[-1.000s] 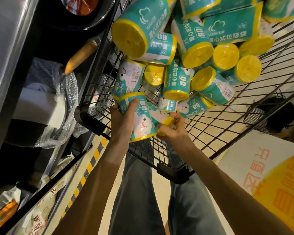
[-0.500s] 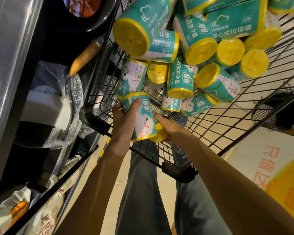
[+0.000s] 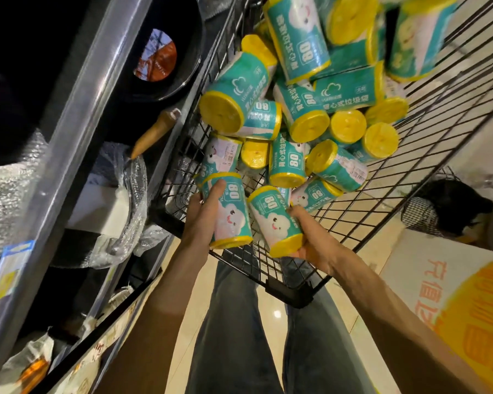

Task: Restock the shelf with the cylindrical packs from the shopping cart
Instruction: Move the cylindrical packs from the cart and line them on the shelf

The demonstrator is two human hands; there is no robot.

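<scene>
The right hand (image 3: 313,240) had swung its pack (image 3: 276,220) upright beside the left hand's (image 3: 202,220) pack (image 3: 231,211), each gripped over the cart (image 3: 291,288), ready for the shelf (image 3: 69,155).

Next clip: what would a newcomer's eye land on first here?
The heap of teal packs with bright yellow ends, piled in the black wire cart at upper right. Next, the left hand and right hand at centre, each gripping one pack by the cart's near edge.
</scene>
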